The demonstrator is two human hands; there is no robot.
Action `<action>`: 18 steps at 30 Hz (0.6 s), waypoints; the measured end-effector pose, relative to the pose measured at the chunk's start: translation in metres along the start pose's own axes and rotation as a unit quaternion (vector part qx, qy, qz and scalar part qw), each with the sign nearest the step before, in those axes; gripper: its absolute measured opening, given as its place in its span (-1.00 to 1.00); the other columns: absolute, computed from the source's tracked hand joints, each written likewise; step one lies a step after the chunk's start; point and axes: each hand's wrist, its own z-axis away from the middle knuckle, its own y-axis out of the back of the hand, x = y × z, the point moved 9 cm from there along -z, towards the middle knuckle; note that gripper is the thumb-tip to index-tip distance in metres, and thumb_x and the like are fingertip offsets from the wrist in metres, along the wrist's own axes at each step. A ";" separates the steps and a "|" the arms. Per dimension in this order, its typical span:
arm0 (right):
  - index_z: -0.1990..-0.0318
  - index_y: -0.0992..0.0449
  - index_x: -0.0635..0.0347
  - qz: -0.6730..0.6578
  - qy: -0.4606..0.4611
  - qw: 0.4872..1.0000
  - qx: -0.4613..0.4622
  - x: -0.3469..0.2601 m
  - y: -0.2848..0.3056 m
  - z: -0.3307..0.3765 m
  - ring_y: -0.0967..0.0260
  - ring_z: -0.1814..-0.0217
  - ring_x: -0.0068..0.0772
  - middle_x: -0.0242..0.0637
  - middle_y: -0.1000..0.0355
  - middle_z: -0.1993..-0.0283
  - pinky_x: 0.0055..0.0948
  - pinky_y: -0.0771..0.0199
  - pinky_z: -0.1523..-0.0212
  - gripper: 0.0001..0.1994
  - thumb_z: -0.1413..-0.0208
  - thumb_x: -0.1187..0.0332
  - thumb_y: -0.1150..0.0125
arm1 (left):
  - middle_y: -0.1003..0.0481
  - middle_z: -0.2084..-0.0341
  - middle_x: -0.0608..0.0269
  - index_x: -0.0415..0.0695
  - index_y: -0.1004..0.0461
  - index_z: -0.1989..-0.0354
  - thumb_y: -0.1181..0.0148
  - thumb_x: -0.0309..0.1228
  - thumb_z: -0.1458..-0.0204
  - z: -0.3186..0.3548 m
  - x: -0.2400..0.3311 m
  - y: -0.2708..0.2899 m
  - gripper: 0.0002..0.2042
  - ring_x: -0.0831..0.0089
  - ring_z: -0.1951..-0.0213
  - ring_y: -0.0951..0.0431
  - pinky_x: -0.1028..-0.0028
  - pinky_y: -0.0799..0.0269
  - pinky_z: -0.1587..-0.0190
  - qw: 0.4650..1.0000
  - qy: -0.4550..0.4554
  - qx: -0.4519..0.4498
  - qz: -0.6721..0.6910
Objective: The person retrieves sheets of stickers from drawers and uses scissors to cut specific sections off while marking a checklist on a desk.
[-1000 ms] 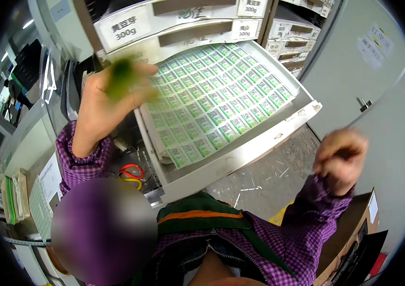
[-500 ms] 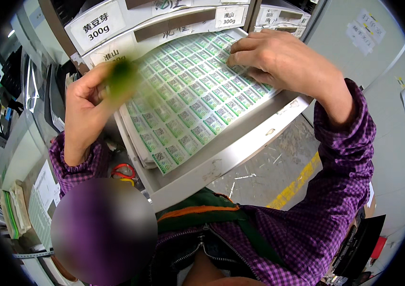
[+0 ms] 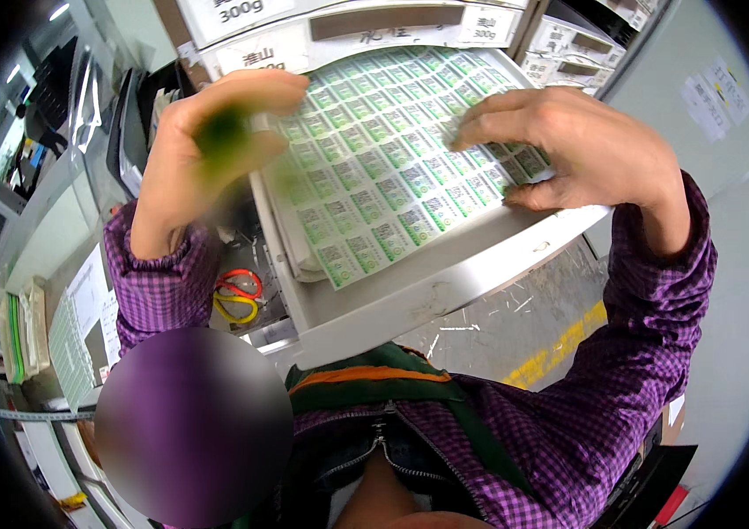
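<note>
1. Pulled-out white drawer [image 3: 445,291]: its raised front wall could crease paper lifted too low.
2. Thin white paper sheet of green printed labels [image 3: 383,176]: lies inside the drawer; best handled flat, supported evenly at both sides.
3. Person's right hand [image 3: 582,145]: fingers spread wide above the sheet's right side; contact unclear. Light fingertip pressure would suit.
4. Left hand [image 3: 179,154]: near the left edge, thumb and fingers parted; green blur, any hold cannot be told.

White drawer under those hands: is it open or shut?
Open: the white drawer juts out, with green-printed label sheets visible inside.
</note>
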 end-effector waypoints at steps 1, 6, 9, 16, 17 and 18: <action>-0.02 -0.48 0.33 -0.011 0.008 1.000 0.000 0.000 0.000 0.000 -0.45 -0.02 -0.01 0.01 -0.48 0.02 -0.22 -0.45 -0.06 -0.47 0.25 0.47 -0.34 | -0.43 -0.07 0.02 -0.30 -0.50 0.04 -0.10 -0.60 0.18 0.000 0.001 0.000 -0.59 0.34 -0.14 -0.40 0.42 -0.26 -0.19 1.000 0.012 -0.008 0.014; 0.18 -0.53 0.35 -0.122 0.022 0.992 0.014 0.010 0.003 0.003 -0.45 0.27 -0.25 -0.12 -0.51 0.26 -0.36 -0.49 0.18 -0.70 0.14 0.48 -0.25 | -0.36 -0.14 0.01 -0.32 -0.49 0.02 -0.03 -0.67 0.29 0.002 -0.006 -0.002 -0.50 0.36 -0.14 -0.39 0.41 -0.28 -0.22 0.998 0.065 -0.014 0.023; 0.24 -0.54 0.36 -0.128 0.033 0.991 0.028 0.012 0.009 0.003 -0.46 0.34 -0.32 -0.14 -0.52 0.33 -0.39 -0.50 0.24 -0.78 0.09 0.47 -0.20 | -0.34 -0.16 0.01 -0.33 -0.48 0.00 -0.03 -0.68 0.29 0.008 -0.005 0.003 -0.48 0.35 -0.16 -0.39 0.39 -0.27 -0.25 0.998 0.054 -0.006 0.027; 0.22 -0.55 0.30 0.012 -0.026 0.957 0.287 0.034 0.066 0.044 -0.49 0.32 -0.39 -0.22 -0.52 0.31 -0.46 -0.51 0.21 -0.80 -0.09 0.34 -0.18 | -0.48 -0.05 0.14 -0.25 -0.49 -0.01 -0.19 -0.77 0.26 -0.001 0.004 -0.003 -0.48 0.39 -0.10 -0.42 0.49 -0.28 -0.20 0.989 -0.019 0.035 0.146; 0.23 -0.54 0.30 0.017 -0.055 0.953 0.297 0.038 0.070 0.048 -0.49 0.31 -0.41 -0.18 -0.51 0.30 -0.48 -0.51 0.21 -0.80 -0.10 0.33 -0.21 | -0.48 -0.04 0.15 -0.25 -0.48 -0.03 -0.19 -0.76 0.24 -0.001 0.005 -0.004 -0.48 0.39 -0.09 -0.44 0.48 -0.29 -0.19 0.988 -0.011 0.052 0.142; 0.22 -0.54 0.29 0.021 -0.064 0.949 0.307 0.041 0.071 0.051 -0.48 0.31 -0.44 -0.23 -0.51 0.30 -0.49 -0.50 0.21 -0.80 -0.13 0.32 -0.20 | -0.48 -0.04 0.16 -0.25 -0.47 -0.05 -0.19 -0.76 0.22 -0.001 0.006 -0.006 -0.48 0.39 -0.08 -0.45 0.48 -0.31 -0.17 0.988 -0.004 0.068 0.140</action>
